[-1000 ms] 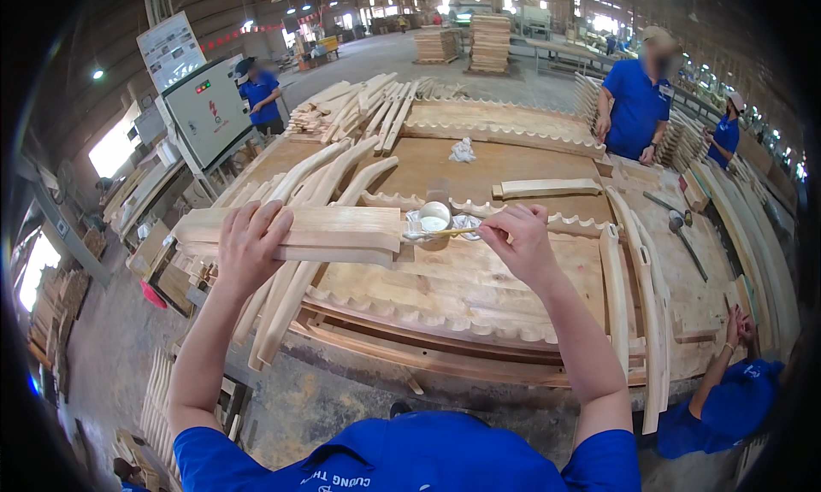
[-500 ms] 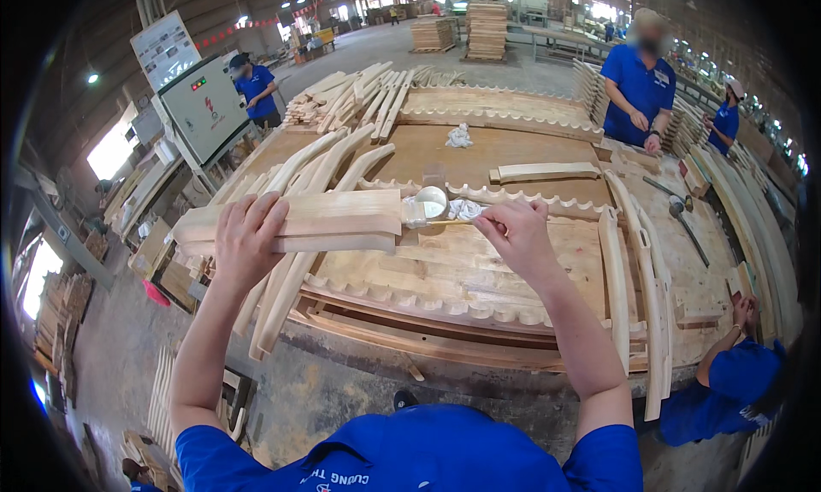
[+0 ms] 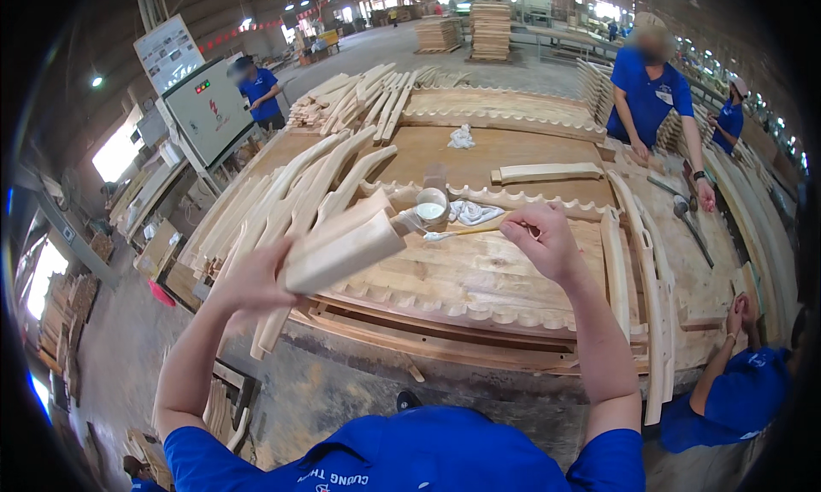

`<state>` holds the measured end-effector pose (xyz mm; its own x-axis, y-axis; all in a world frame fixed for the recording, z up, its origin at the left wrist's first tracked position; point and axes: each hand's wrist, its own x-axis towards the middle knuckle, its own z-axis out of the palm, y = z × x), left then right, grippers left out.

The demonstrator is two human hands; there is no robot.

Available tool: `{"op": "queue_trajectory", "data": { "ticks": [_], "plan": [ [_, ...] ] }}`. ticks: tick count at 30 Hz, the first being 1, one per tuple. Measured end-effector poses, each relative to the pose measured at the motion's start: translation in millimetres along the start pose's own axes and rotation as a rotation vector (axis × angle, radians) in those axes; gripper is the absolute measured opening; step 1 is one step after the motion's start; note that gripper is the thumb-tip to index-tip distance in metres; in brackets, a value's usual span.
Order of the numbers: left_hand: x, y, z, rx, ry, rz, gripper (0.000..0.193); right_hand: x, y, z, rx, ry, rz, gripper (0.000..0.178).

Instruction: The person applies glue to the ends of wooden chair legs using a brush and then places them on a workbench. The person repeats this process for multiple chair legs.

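My left hand [image 3: 261, 274], smeared by motion, grips pale shaped wooden pieces [image 3: 346, 244] at their near left end. They seem to be two lying together, and they tilt up to the right above the bench. Between my pinched right fingers [image 3: 540, 240] is a thin yellowish stick [image 3: 475, 230] with a white, wet-looking tip, held level just past the far end of the wood. A round cup [image 3: 432, 203] of white liquid stands behind the stick's tip. Beside the cup lies a crumpled white cloth [image 3: 475, 212].
Curved wooden parts [image 3: 329, 171] lie piled on the left of the bench. Scalloped wooden rails [image 3: 428, 300] run across it. One loose piece [image 3: 547, 173] lies farther back, and long parts [image 3: 641, 278] lie at the right. Co-workers in blue stand around the bench; one [image 3: 650, 90] reaches over its right side.
My left hand has swung the wooden pieces from nearly level to tilted and turned. The stick's white tip now shows apart from the wood. A co-worker at the back right has stretched out an arm.
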<state>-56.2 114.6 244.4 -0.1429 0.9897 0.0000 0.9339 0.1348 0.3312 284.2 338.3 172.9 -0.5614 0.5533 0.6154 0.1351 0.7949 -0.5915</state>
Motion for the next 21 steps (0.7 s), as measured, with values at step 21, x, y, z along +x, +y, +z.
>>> {"op": "queue_trajectory", "data": {
  "ticks": [21],
  "plan": [
    [-27.6, 33.4, 35.5, -0.91, -0.742, -0.242, 0.101, 5.1, -8.6, -20.4, -0.292, 0.033, -0.386, 0.012]
  ]
}}
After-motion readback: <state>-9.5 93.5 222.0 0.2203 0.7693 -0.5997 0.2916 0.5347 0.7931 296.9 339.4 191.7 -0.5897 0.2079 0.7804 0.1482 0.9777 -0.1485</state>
